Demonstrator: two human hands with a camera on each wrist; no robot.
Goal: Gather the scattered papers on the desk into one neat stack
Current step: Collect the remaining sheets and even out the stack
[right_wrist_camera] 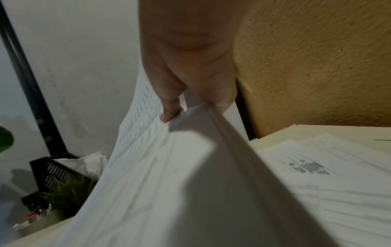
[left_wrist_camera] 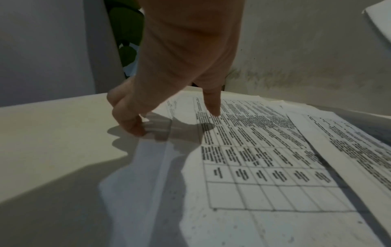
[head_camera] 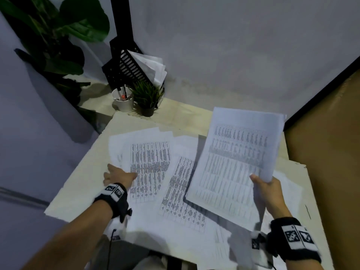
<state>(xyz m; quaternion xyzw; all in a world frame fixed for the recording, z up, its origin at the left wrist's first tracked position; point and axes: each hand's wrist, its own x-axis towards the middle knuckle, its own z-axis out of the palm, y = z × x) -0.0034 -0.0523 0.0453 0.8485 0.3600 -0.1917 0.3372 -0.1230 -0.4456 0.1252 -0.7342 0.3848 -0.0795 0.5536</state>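
The right hand grips a bundle of white printed sheets with tables by its near right corner, thumb on top and fingers under, and holds it tilted up above the pale cream table. The right wrist view shows the same pinch: several sheets together, bent down from the fingers.

The left hand reaches onto the loose white printed sheet at the left, which lies flat on the table. In the left wrist view its index finger points down at the printed grid, touching or almost touching it; the other fingers are curled at the left edge of the sheet, where a corner seems a little raised. I cannot tell for sure if they already pinch it.

More overlapping white sheets in the middle lie between the two hands, partly under the held bundle.

The left sheet runs with its long side away from the person, and the left hand is clearly the nearer one. The held bundle is to the right of it, so I judge this sheet must travel rightward to join it.
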